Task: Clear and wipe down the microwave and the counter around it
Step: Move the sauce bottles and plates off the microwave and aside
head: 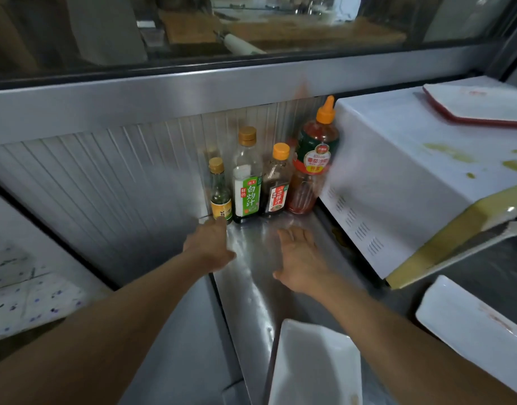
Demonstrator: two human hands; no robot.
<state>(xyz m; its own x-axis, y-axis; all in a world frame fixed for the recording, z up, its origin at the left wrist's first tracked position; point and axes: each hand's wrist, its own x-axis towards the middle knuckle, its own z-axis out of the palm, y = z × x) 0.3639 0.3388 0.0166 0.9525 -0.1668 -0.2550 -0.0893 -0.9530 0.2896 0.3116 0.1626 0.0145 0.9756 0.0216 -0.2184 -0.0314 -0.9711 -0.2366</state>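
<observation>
Both hands (pixel 213 244) (pixel 302 255) empty, near bottles (pixel 247 176).

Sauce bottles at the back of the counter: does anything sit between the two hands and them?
Nothing visible. Bare steel counter lies between the right hand and the four bottles. The left hand already has its fingertips at the smallest bottle. The white dish is behind the hands.

Beyond the hands, a ribbed metal backsplash (pixel 111 176) rises to a broad steel sill (pixel 193 92). Above it, a window (pixel 251 27) shows wooden boards (pixel 309 30) outside, dimly lit.
</observation>
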